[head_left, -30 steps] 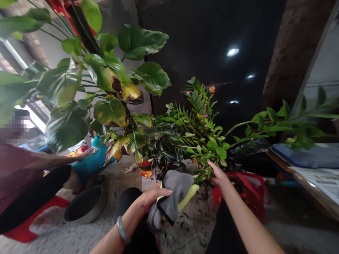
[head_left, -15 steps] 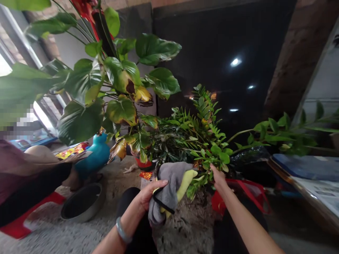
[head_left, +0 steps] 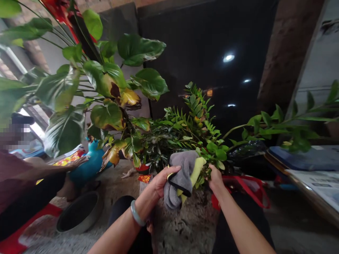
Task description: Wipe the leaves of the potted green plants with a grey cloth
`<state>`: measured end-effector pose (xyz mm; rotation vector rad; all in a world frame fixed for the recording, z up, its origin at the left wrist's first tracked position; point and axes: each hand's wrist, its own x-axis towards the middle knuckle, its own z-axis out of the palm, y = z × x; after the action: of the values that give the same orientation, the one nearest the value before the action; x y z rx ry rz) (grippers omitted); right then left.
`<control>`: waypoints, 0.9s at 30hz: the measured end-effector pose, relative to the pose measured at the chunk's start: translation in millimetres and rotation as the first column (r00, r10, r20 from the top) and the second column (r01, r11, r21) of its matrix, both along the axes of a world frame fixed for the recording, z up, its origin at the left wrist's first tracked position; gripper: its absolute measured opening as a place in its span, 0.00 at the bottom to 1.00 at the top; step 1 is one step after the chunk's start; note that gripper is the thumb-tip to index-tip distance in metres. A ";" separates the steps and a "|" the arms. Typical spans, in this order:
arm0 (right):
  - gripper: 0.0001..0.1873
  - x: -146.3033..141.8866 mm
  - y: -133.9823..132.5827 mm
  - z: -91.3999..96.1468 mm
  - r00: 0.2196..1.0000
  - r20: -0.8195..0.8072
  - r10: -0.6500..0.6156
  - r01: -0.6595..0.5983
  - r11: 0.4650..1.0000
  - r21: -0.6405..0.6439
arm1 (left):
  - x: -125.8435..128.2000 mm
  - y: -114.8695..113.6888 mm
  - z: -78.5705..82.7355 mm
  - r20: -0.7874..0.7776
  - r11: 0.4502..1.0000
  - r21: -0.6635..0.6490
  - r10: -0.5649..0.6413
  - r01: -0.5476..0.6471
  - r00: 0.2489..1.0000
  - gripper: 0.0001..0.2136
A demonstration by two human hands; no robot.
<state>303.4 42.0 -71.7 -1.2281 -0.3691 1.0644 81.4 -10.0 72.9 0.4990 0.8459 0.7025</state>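
My left hand (head_left: 161,180), with a pale bangle on the wrist, grips a grey and yellow cloth (head_left: 184,171) edged in black. The cloth is bunched up and touches the low leaves of a green plant (head_left: 215,150) in front of me. Among those leaves, my right hand (head_left: 215,179) is closed on a stem; its fingertips are partly hidden by foliage. Thick leafy stems (head_left: 194,100) rise behind, and one long branch (head_left: 249,125) reaches out to the right.
Large leaves (head_left: 106,116), some yellowed, hang at the left. Beyond them a seated person (head_left: 23,176) has a hand by a colourful packet (head_left: 70,158). A blue bird-shaped object (head_left: 90,160) and a grey basin (head_left: 79,213) stand nearby. A red bag (head_left: 249,187) lies right, below stacked boards (head_left: 293,158).
My left hand has carried the cloth right and slightly up, closer to my right hand. My right hand stays at the stem. The view has shifted a little to the right.
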 end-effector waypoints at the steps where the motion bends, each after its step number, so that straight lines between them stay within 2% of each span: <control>1: 0.09 -1.5 -0.5 2.4 0.999 -0.040 0.002 -0.002 1.000 -0.010 | 3.8 4.6 7.4 0.024 1.000 0.027 0.010 -0.011 1.000 0.09; 4: 0.05 -4.6 -5.2 9.7 0.991 -0.133 0.027 -0.031 0.999 -0.027 | 19.3 16.9 25.8 0.132 0.984 0.137 0.091 -0.110 0.987 0.09; 6: 0.04 -5.3 -9.5 13.1 0.983 -0.179 0.051 -0.057 0.998 -0.033 | 30.6 21.1 25.6 0.175 0.977 0.173 0.094 -0.125 0.980 0.09; 9: 0.06 -4.3 -16.1 15.7 0.971 -0.222 0.084 -0.095 0.995 -0.043 | 39.6 18.1 6.4 0.099 0.998 0.060 -0.037 0.031 0.994 0.11; 11: 0.07 -2.5 -20.0 16.7 0.966 -0.239 0.101 -0.115 0.992 -0.046 | 35.8 12.6 -4.9 0.028 0.988 -0.054 -0.143 0.144 0.989 0.12; 12: 0.07 -1.4 -21.7 17.3 0.964 -0.244 0.104 -0.120 0.992 -0.049 | 31.5 10.6 -5.6 0.006 0.980 -0.086 -0.181 0.181 0.983 0.12; 14: 0.07 0.7 -24.3 19.0 0.963 -0.253 0.097 -0.117 0.991 -0.064 | 22.2 10.4 5.9 -0.012 0.973 -0.080 -0.217 0.215 0.976 0.13; 16: 0.05 2.0 -25.8 21.4 0.963 -0.259 0.078 -0.103 0.991 -0.084 | 19.4 17.0 29.3 0.013 0.982 0.023 -0.185 0.185 0.983 0.13; 18: 0.03 1.9 -26.2 24.0 0.962 -0.264 0.066 -0.094 0.991 -0.098 | 28.7 28.2 50.6 0.084 0.980 0.188 -0.083 0.066 0.993 0.12; 20: 0.03 0.6 -25.8 26.1 0.962 -0.266 0.066 -0.096 0.990 -0.101 | 47.6 38.9 55.7 0.156 0.958 0.283 0.013 -0.057 0.988 0.12; 22: 0.04 -1.2 -25.2 27.1 0.962 -0.264 0.073 -0.102 0.990 -0.098 | 66.3 43.2 40.4 0.140 0.967 0.247 0.035 -0.069 0.990 0.10; 24: 0.03 -2.5 -25.0 26.7 0.961 -0.263 0.082 -0.109 0.990 -0.088 | 72.7 38.6 12.2 0.022 0.990 0.136 -0.034 0.030 0.999 0.09; 26: 0.03 -2.6 -25.6 25.2 0.961 -0.262 0.092 -0.115 0.991 -0.075 | 61.4 28.2 -13.4 -0.119 0.989 0.062 -0.129 0.137 0.985 0.06; 27: 0.04 -2.2 -26.1 24.2 0.961 -0.259 0.095 -0.116 0.991 -0.067 | 50.4 22.9 -20.5 -0.150 0.980 0.046 -0.182 0.191 0.972 0.05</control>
<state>301.2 15.9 -47.4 -1.1350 -0.1948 1.3247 131.9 12.9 52.5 0.6816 0.9023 0.5240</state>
